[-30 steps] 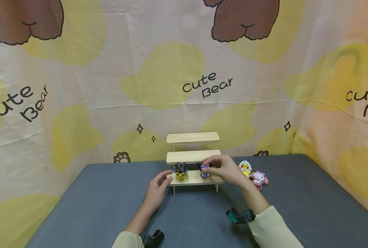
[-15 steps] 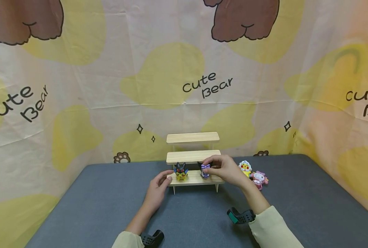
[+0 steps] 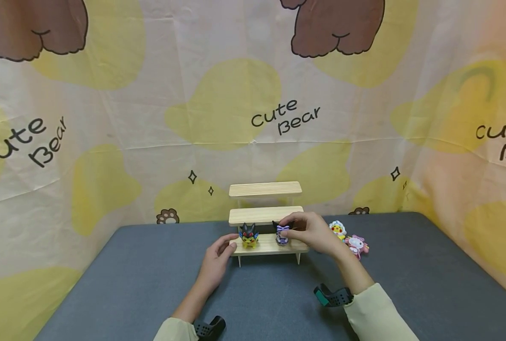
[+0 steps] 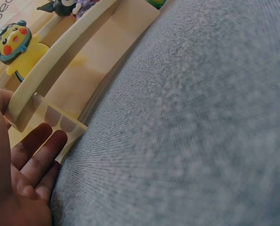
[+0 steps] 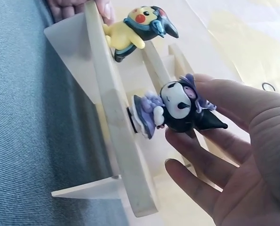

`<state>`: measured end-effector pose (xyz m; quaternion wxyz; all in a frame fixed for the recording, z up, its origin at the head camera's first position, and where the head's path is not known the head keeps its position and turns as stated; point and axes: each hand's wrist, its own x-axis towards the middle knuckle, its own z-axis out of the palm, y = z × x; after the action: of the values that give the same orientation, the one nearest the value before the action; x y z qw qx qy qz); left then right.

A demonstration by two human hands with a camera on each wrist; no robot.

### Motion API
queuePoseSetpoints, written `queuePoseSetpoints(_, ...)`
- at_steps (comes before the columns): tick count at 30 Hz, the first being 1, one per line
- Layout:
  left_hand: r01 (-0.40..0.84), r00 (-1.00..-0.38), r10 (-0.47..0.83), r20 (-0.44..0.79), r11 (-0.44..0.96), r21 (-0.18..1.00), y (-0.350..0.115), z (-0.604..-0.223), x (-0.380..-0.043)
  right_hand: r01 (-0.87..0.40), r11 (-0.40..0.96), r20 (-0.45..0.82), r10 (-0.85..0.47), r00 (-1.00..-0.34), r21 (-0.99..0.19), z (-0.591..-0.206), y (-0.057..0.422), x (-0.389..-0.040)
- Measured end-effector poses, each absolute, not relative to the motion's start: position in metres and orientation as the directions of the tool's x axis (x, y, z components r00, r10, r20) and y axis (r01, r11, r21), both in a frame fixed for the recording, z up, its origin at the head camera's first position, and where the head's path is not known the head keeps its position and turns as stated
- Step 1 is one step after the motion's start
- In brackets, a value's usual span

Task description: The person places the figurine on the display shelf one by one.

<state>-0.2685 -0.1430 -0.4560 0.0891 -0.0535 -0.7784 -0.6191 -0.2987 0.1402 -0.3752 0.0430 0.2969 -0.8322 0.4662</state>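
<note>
A three-tier wooden display shelf (image 3: 265, 244) stands on the grey table. My left hand (image 3: 215, 258) holds the left end of its lowest tier, thumb at the edge and fingers beside the translucent leg (image 4: 60, 115). On that tier, at the left, a yellow figurine in a black hood (image 3: 249, 239) stands upright. To its right stands a black-and-purple figurine (image 5: 177, 106) with a white face and black ears. My right hand (image 3: 314, 232) pinches its head, thumb at the purple bow and fingertips on the opposite side. Its base is right at the shelf surface.
Right of the shelf, a yellow figurine in a white bonnet (image 3: 337, 229) and a pink figurine (image 3: 357, 245) lie close together on the table (image 3: 389, 289). The middle tier (image 3: 266, 216) and top tier (image 3: 265, 190) rise behind. A printed cloth (image 3: 219, 104) hangs at the back.
The black-and-purple figurine has turned a little and shifted slightly right, with more of its bow showing. My right hand has moved slightly right with it. The left hand holds still.
</note>
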Motion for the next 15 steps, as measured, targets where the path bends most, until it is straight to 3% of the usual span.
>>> queuePoseSetpoints(15,0.211,-0.975,-0.018,0.221,0.226,0.951,-0.143,-0.458,-0.27,-0.45,0.455,0.295,-0.373,-0.88,-0.768,-0.354,0.177,-0.293)
